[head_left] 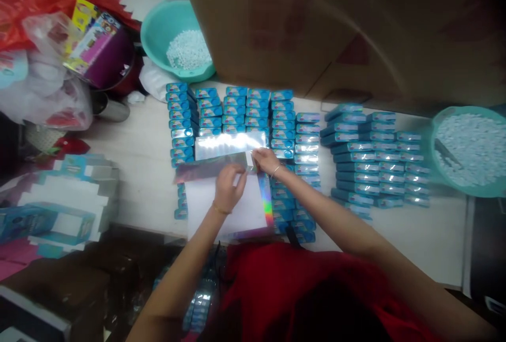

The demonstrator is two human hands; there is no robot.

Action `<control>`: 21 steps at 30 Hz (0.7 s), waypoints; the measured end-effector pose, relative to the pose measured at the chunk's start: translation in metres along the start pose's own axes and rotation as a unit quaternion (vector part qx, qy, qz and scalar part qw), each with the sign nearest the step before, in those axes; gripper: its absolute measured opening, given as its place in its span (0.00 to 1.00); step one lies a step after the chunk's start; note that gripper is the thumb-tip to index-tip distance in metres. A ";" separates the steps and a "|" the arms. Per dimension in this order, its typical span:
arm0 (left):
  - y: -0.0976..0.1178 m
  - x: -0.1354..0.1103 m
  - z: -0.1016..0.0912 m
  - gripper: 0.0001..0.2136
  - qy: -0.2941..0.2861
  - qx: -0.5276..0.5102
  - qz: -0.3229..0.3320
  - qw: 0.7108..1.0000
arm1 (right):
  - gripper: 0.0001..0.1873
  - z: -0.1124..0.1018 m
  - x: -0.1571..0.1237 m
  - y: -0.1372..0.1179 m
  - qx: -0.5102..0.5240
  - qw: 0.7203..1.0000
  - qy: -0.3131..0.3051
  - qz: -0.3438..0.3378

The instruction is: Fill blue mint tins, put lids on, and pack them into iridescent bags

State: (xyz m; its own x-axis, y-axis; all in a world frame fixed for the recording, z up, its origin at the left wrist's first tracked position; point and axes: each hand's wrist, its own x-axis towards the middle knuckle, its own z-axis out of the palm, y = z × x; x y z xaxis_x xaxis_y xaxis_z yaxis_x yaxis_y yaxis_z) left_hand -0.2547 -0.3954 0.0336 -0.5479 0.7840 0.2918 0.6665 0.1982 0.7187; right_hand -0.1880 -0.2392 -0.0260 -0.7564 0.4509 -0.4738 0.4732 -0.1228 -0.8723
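Observation:
A long shiny holographic carton, partly folded, lies across the work spot, with a small white end flap at its right end. My right hand is closed on that end in a pinch, the fingertips beside the white flap. My left hand curls at the near edge of the same end, thumb and forefinger close together there; blur hides the exact contact. Under my left hand lies a white sheet with a rainbow-shiny edge. Another glossy sheet rests just beyond the carton.
Rows of small blue boxes surround the sheets, and more blue boxes stand to the right. Teal basins hold white pieces. A large cardboard box borders the back. Flat cut cartons lie left.

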 end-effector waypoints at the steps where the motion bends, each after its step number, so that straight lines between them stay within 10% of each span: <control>1: 0.011 -0.002 -0.006 0.02 0.048 -0.036 -0.055 0.997 | 0.15 -0.001 -0.003 -0.001 -0.018 0.999 0.021 -0.030; 7: 0.068 -0.004 0.000 0.10 0.141 -0.273 -0.313 0.899 | 0.31 -0.022 -0.067 -0.007 0.095 0.989 0.099 -0.053; 14: 0.106 -0.036 0.066 0.10 0.059 -0.362 -0.410 0.835 | 0.23 -0.064 -0.173 0.017 0.140 0.982 0.127 0.021; 21: 0.115 -0.063 0.133 0.10 -0.002 -0.325 -0.428 0.843 | 0.20 -0.108 -0.206 0.065 0.172 0.962 0.207 0.046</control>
State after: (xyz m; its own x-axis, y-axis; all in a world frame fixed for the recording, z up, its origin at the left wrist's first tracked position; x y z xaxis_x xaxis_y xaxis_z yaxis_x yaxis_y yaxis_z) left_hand -0.0763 -0.3437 0.0139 -0.6852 0.5189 -0.5111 -0.3920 0.3286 0.8593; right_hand 0.0474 -0.2452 0.0283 -0.4402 0.7291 -0.5241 0.2975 -0.4323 -0.8512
